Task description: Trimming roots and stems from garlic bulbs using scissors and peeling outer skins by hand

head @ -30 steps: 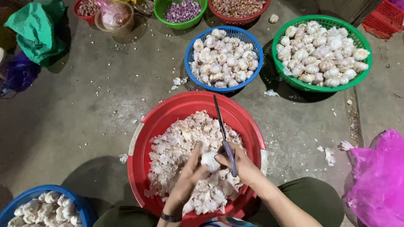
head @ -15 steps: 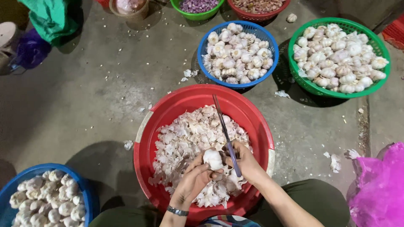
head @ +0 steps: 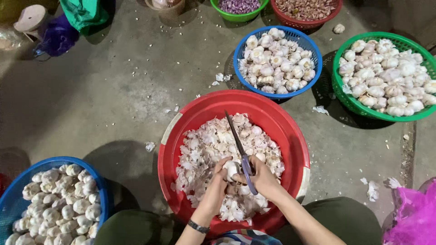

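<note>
Left hand: (head: 216,183) fingers closed around a garlic bulb (head: 231,169), held over the red basin (head: 290,136).
Right hand: (head: 262,178) clamped on the scissors (head: 240,147), blades shut, tips pointing to 11 o'clock.
Bulb position: low centre of basin, above the white peelings (head: 204,145).
Surroundings: blue basket of garlic (head: 313,54) at 1 o'clock; green basket (head: 349,102) at 2 o'clock; second blue basket (head: 27,174) at 8 o'clock; pink bag (head: 415,218) at 4 o'clock.
</note>
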